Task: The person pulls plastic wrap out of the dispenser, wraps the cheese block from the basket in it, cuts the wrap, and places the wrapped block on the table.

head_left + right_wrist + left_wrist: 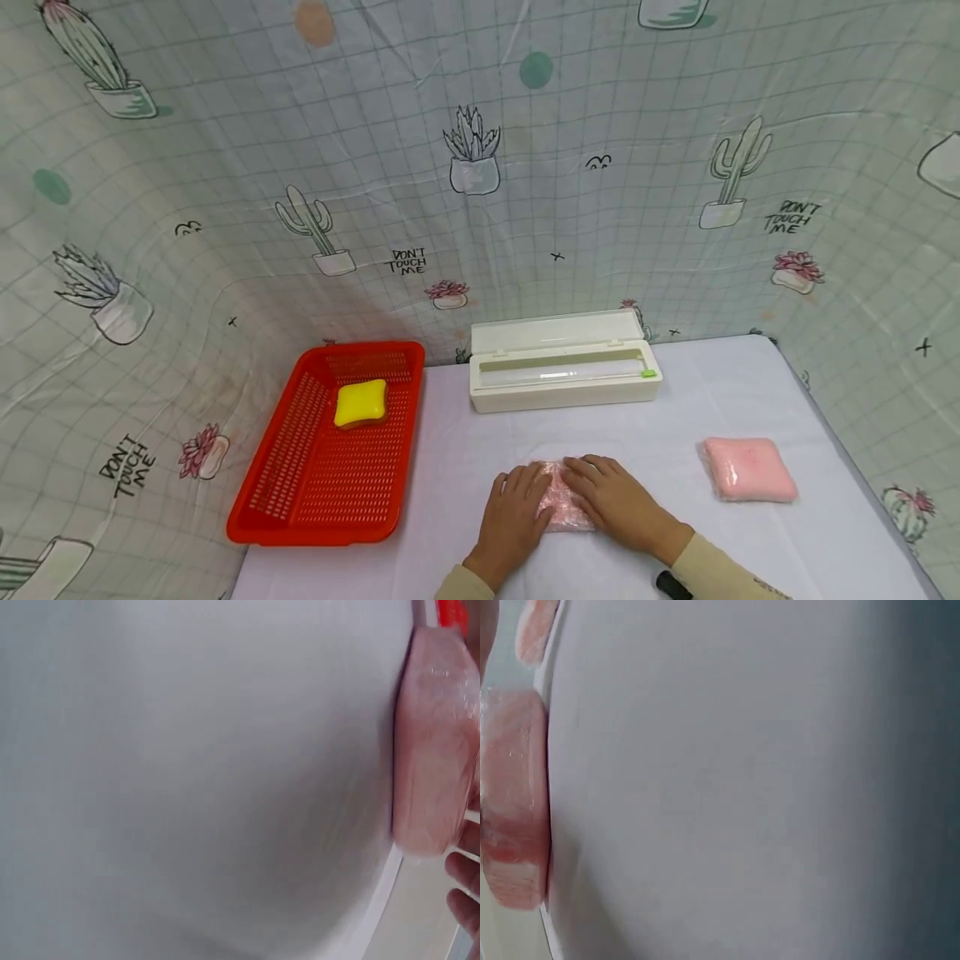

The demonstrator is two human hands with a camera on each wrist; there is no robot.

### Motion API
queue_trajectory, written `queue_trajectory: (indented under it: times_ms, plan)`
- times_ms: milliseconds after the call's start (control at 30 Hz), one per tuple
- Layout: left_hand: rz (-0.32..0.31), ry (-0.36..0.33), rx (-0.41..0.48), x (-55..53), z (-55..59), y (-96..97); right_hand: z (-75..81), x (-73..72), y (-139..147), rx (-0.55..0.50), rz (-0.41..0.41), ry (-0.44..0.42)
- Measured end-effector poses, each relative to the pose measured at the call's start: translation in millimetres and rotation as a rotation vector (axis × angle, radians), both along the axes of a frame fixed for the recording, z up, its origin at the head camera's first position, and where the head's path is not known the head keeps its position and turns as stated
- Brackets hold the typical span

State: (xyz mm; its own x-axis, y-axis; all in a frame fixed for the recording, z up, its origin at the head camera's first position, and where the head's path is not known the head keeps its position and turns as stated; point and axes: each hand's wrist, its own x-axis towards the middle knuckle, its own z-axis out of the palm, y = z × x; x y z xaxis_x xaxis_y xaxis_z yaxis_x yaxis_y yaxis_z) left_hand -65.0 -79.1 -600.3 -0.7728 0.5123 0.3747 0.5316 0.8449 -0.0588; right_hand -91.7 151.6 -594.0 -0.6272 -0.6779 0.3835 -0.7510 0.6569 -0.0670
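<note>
A pink sponge-like block in clear plastic film (567,507) lies on the table between both hands. My left hand (512,515) rests on its left side, with the fingers extended over the edge. From the right, my right hand (617,502) lays its fingers across the top and right side of the film. In the left wrist view the wrapped block (514,802) shows its shiny side, flat on the cloth. The right wrist view shows fingertips (465,871) at one end of the same block (433,742).
A white cling film dispenser (566,400) with raised lid and green slider stands at the back. Left is a red plastic basket (337,500) containing a yellow sponge (361,402). Another film-wrapped pink block (750,469) lies right. A cactus-print curtain (555,217) surrounds the table.
</note>
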Motion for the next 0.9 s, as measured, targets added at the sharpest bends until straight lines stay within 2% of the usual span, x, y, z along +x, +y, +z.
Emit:
queue_trajectory:
  times_ms: [100,233,400,567,733,800,900]
  plan:
    - [-0.056,0.024,0.055,2.7,2.5,1.9,2.6,-3.5,4,-0.032,0.012,-0.04]
    - [-0.097,0.005,0.048,5.5,5.3,4.6,3.3,-7.8,9,-0.055,0.029,-0.059]
    - [-0.086,-0.025,0.011,6.7,6.1,6.1,-1.9,-12.9,9,-0.075,0.052,-0.028]
    - [-0.086,-0.007,-0.035,6.8,7.4,5.9,-6.0,-17.9,6,-0.109,0.058,-0.013]
    - [-0.087,0.037,-0.051,6.7,8.7,3.1,-3.5,-19.9,8,-0.174,0.058,-0.091]
    - [-0.088,0.043,-0.033,6.9,9.1,1.0,-1.5,-19.6,11,-0.213,0.055,-0.129]
    - [-0.093,0.023,0.04,8.0,9.8,-2.5,1.1,-18.2,16,-0.278,0.05,-0.172]
